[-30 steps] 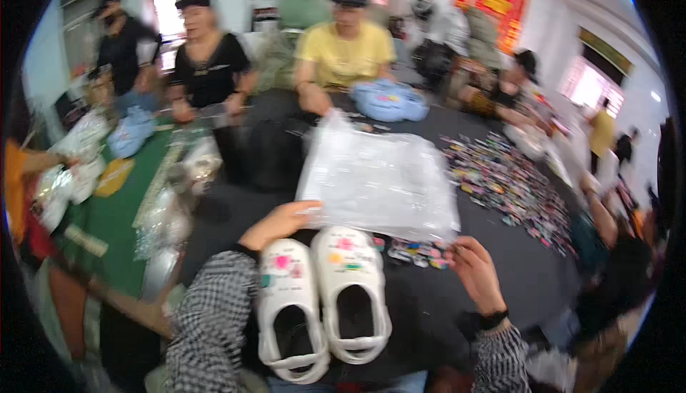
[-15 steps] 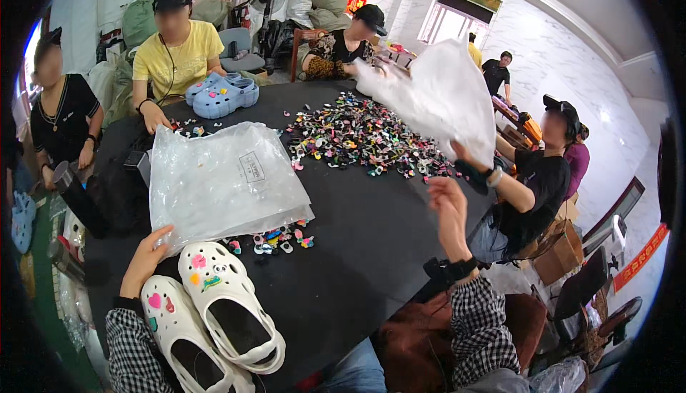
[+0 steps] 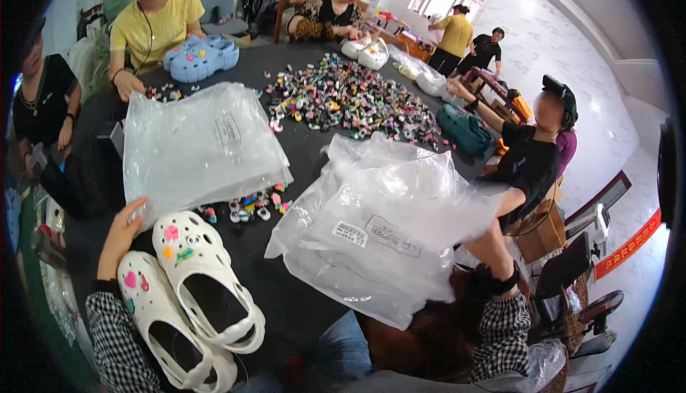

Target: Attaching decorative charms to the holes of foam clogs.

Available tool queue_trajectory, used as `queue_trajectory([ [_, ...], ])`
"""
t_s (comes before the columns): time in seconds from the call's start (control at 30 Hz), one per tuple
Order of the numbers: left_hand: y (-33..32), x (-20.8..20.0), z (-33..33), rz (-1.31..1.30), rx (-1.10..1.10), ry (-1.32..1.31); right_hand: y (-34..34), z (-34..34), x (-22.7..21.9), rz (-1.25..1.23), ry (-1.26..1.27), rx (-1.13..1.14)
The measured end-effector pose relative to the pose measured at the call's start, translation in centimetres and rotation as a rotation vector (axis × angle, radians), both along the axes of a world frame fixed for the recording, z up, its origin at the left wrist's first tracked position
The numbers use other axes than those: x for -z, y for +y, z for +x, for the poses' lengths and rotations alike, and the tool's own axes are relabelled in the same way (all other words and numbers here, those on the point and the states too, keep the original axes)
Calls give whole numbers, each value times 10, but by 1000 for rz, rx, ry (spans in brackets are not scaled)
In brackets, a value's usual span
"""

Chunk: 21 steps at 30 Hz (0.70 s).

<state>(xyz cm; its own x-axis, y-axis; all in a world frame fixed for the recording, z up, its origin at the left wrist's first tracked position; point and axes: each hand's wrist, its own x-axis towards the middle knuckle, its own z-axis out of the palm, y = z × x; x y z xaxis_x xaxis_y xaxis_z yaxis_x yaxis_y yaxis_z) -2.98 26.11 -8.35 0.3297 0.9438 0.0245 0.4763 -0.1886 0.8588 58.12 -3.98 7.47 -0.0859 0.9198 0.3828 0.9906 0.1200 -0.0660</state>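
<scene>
Two white clogs [image 3: 207,279] with colourful charms lie side by side at the near left, against my left forearm. Just beyond them, my left hand [image 3: 123,239] is closed at the near corner of a clear plastic bag [image 3: 204,146], which lies flat and partly covers some small charms. Farther right, a second clear plastic bag [image 3: 357,229], with a label and a printed box, spreads over the table's near edge. Its blurred right end reaches my right hand [image 3: 493,243], which appears closed on it; the bag partly hides the fingers.
A big heap of colourful charms [image 3: 354,100] fills the middle of the black table [image 3: 286,336]. Blue clogs [image 3: 201,57], dark green clogs [image 3: 464,128] and white clogs [image 3: 368,51] stand around it. Co-workers sit on the far and right sides. A cardboard box [image 3: 539,232] stands at right.
The second bag, raised in the co-worker's hand at right, has come down in front of me to my right hand. My right hand has moved right and down. My left hand stays by the first bag.
</scene>
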Motion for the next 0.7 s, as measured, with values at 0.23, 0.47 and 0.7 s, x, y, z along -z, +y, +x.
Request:
queue_trajectory([
  [0.23, 2, 11, -6, -51, 4, -26, 13, -90, 19, 109, -6, 248],
  [0.47, 3, 10, -3, -53, 26, -65, 14, -90, 89, -88, -181, -240],
  [0.7, 0, 11, -14, -32, 25, -28, 65, 3, -7, 124, -305, -226],
])
